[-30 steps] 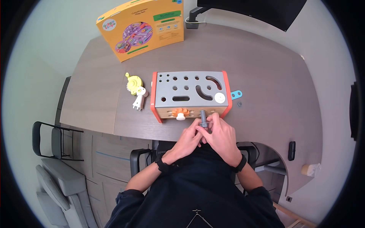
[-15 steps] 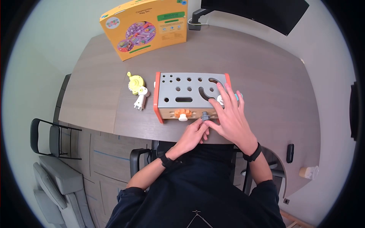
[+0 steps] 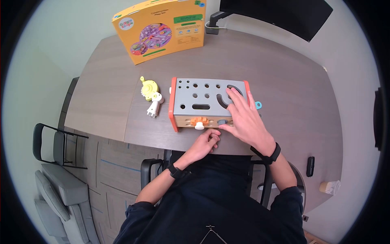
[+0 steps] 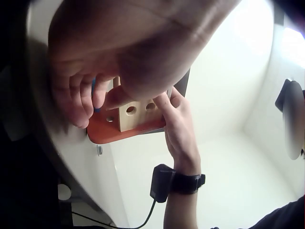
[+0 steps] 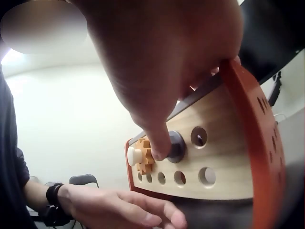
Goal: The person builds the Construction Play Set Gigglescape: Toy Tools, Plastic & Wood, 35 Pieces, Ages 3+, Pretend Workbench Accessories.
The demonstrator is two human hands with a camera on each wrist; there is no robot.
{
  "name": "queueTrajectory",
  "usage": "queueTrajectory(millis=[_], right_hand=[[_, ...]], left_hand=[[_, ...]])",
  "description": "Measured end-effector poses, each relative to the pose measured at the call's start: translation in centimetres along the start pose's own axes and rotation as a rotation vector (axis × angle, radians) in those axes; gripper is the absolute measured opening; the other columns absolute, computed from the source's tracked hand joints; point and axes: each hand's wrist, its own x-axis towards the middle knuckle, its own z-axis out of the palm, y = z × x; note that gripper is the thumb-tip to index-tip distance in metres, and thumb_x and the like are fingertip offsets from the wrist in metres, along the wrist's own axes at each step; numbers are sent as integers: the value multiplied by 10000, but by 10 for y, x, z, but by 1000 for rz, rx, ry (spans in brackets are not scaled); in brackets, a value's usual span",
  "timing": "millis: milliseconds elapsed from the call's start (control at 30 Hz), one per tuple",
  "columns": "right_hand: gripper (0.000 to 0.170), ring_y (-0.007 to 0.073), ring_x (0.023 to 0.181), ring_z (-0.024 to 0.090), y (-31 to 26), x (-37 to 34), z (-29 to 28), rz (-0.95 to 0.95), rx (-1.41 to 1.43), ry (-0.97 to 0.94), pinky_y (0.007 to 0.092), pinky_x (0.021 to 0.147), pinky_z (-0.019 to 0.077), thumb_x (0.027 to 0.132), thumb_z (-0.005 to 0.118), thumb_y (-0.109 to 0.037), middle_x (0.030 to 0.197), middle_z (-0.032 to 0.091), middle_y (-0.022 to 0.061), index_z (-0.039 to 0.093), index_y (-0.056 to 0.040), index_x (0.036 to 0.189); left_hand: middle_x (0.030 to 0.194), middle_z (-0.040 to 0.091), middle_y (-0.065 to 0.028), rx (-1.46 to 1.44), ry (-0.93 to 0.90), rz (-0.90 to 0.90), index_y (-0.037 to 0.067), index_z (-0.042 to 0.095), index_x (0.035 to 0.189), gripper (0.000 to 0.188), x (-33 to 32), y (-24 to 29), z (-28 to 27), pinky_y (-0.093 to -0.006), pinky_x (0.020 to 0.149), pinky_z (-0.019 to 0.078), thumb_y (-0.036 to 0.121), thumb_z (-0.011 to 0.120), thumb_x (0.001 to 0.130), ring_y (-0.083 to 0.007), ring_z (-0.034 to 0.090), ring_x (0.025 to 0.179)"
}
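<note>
A toy workbench [image 3: 185, 96] with a grey top, wooden front and red ends stands before me. In its front panel sits a grey bolt [image 5: 177, 147], its head outward. My right hand [image 3: 251, 124] presses the bolt head with its thumb, while its other fingers lie stretched over the grey top. Beside the bolt, an orange gear [image 5: 144, 162] is held on the panel by a white knob [image 3: 199, 126]. My left hand [image 3: 203, 145] rests by the table's front edge below the panel, fingers loosely bent around nothing. The bolt's shank is hidden inside the workbench.
Left of the workbench lie a yellow round toy part [image 3: 149, 88] and a white toy part [image 3: 154, 107]. A turquoise strip [image 3: 258, 105] pokes out at the right. Behind stand a yellow box [image 3: 170, 46] and a monitor [image 3: 280, 16]. A cup [image 3: 330, 187] is far right.
The bolt, first upright between both hands, went into the front panel and now sits deeper. The right hand moved onto the workbench top; the left let go and drew back slightly.
</note>
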Motion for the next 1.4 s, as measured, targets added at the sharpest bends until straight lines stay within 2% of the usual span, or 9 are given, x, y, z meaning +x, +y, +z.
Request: queueTrajectory(millis=[200, 300, 400, 533, 767, 867, 1133, 1267, 1400], right_hand=[[565, 406, 1510, 451, -3, 10, -19, 110, 181, 41, 565, 1254, 342, 836, 890, -394, 1584, 502, 247, 681, 68, 1086], [587, 375, 1458, 520, -8, 19, -42, 401, 535, 11, 497, 1208, 418, 849, 895, -405, 1588, 514, 228, 700, 77, 1122], [561, 324, 1364, 611, 7, 8, -33, 360, 1054, 137, 431, 1144, 486, 958, 822, -427, 1561, 561, 192, 690, 43, 1232], [548, 264, 1252, 681, 4, -22, -17, 562, 1775, 5, 396, 1046, 554, 1093, 632, -479, 1461, 635, 140, 609, -13, 1381], [669, 216, 1121, 673, -7, -54, 49, 768, 2055, -23, 405, 1012, 559, 1142, 397, -626, 1289, 652, 84, 575, -41, 1414], [632, 177, 1135, 652, -21, -51, 43, 976, 1852, 11, 400, 1007, 535, 1151, 367, -623, 1219, 637, 53, 598, -55, 1301], [362, 186, 1010, 649, 24, -99, 74, 791, 889, 58, 370, 876, 536, 1126, 601, -366, 1136, 660, 94, 595, -26, 1251], [358, 350, 942, 679, 68, -110, 59, 758, 248, 82, 457, 864, 556, 1062, 665, -280, 1172, 674, 201, 590, 2, 1270], [335, 445, 1055, 697, 91, -110, 64, 767, 148, 61, 553, 862, 565, 1041, 681, -250, 1214, 687, 236, 590, -9, 1256]], left_hand=[[1189, 623, -78, -19, 158, 162, -25, 512, 1405, 363, 3, -8, -6, -313, 851, 559, 161, 573, 1099, -145, 626, 999], [1256, 596, -101, -74, 253, 231, -26, 398, 1502, 523, 8, -7, -21, -321, 933, 533, 177, 632, 1081, -151, 613, 1023], [1476, 507, -126, -170, 323, 415, 52, 219, 1665, 729, 1, 18, -40, -351, 1062, 498, 209, 639, 1091, -180, 560, 1276], [1574, 434, -136, -282, 91, 370, 77, 132, 1716, 818, -29, 47, -72, -382, 1160, 458, 240, 641, 1098, -210, 451, 1466], [1393, 613, -127, 41, 131, 136, 6, 305, 1638, 630, -57, 95, -57, -358, 1017, 517, 154, 561, 1082, -174, 600, 1209], [1359, 633, -94, 1, 249, 304, 8, 384, 1601, 617, -37, 64, -52, -339, 987, 533, 61, 529, 1004, -155, 625, 1188], [1101, 729, -210, 161, 332, 144, 31, 442, 1537, 568, -23, 53, -49, -409, 757, 579, 54, 511, 974, -239, 722, 854], [1004, 728, -261, 280, 379, 127, 47, 435, 1543, 574, -16, 48, -51, -441, 757, 585, 86, 505, 975, -282, 737, 812], [985, 729, -272, 325, 376, 72, 48, 428, 1549, 578, -15, 57, -50, -486, 780, 583, 114, 511, 981, -332, 736, 800]])
